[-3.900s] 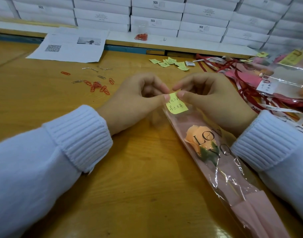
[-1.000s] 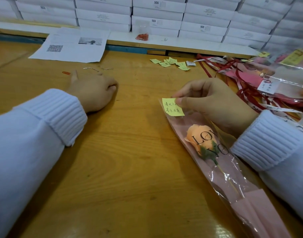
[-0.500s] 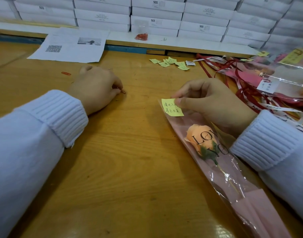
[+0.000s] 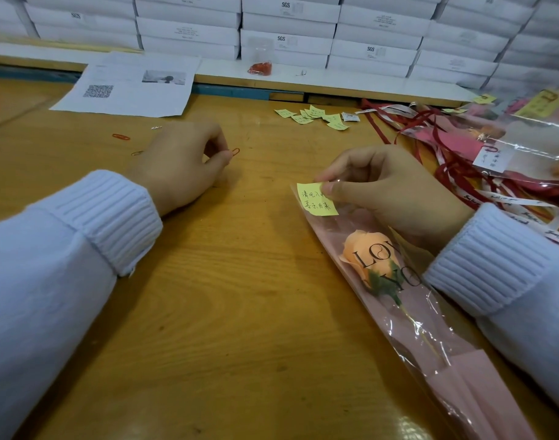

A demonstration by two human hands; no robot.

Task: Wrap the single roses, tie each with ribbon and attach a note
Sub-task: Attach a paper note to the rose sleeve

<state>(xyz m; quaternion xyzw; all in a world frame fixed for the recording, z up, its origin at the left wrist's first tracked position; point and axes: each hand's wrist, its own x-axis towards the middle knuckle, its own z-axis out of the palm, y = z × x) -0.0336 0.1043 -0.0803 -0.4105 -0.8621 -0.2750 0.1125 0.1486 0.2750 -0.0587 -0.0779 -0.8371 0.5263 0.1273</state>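
A peach rose (image 4: 368, 260) lies in a clear and pink sleeve (image 4: 455, 376) printed with dark letters, slanting from the table's middle to the lower right. My right hand (image 4: 389, 192) pinches a yellow handwritten note (image 4: 316, 198) against the sleeve's top edge. To the left, my left hand (image 4: 179, 163) pinches a small red paper clip (image 4: 235, 151) between thumb and forefinger, just above the wooden table (image 4: 224, 312).
Loose paper clips (image 4: 121, 136) lie at the left. Several yellow notes (image 4: 313, 115) sit further back. Red and white ribbons (image 4: 455, 173) and wrapped roses (image 4: 525, 138) pile at the right. A printed sheet (image 4: 129, 87) and stacked white boxes (image 4: 287, 23) stand behind.
My left hand left the note, reached left to the loose clips and has lifted one red clip, drawing it back towards the middle. My right hand keeps holding the note on the sleeve.
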